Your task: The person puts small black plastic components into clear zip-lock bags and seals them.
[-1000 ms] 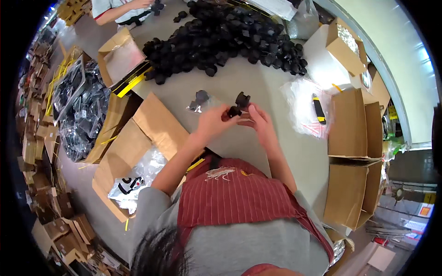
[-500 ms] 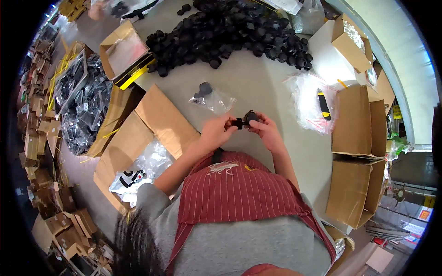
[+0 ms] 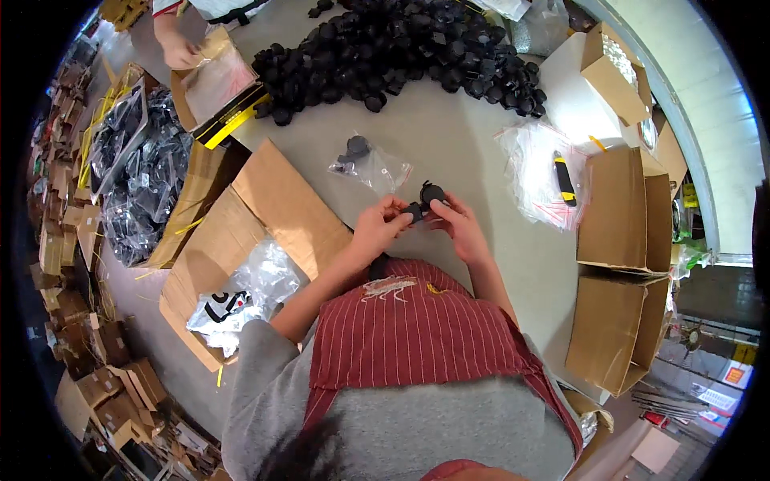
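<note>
The black plastic fitting (image 3: pixel 433 192) lies between the two hands, in front of the striped apron (image 3: pixel 417 329) and above the grey work surface (image 3: pixel 497 272). Its long axis runs obliquely: the square block end points to the lower left, toward the left hand (image 3: pixel 383 228); the round cap end points to the upper right and sits by the fingertips of the right hand (image 3: pixel 464 228). Neither hand is nearer; both are in contact with the part.

Left hand: thumb and fingers are pinched on the block end. Right hand: thumb and fingers are bent around the lower side of the round end, with the thumb against it. The exact contact of the concealed fingers cannot be determined.

A clear plastic bag (image 3: pixel 391 171) with a dark fitting (image 3: pixel 358 147) at its far end lies just beyond the left hand. The pile of black fittings (image 3: pixel 393 60) is farther out. Clear bags (image 3: pixel 529 180) and a yellow-black utility knife (image 3: pixel 565 178) lie to the right, apart from both hands.
</note>
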Tool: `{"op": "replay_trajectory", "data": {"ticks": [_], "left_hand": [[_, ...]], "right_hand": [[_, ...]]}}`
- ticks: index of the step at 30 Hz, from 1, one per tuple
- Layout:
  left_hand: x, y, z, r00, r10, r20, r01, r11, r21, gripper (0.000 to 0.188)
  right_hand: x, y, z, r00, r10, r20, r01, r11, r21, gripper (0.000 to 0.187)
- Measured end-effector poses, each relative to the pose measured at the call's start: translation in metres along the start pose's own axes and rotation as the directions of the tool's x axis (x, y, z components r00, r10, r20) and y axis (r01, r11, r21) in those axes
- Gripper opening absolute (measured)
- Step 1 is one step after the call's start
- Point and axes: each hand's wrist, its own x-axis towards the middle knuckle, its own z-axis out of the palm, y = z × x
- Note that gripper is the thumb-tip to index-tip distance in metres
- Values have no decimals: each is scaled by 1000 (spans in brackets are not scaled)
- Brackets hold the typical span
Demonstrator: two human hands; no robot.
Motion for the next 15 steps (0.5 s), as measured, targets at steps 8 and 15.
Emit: {"op": "replay_trajectory", "data": {"ticks": [8, 15], "left_hand": [[-8, 29, -5, 804, 591, -63, -487, 716, 500, 18], [2, 27, -10, 672, 728, 137, -658, 501, 562, 25]], "right_hand": [[-21, -25, -4, 935, -26, 355, -109, 928, 356, 36], [-15, -13, -5, 926, 127, 356, -210, 955, 207, 32]]}}
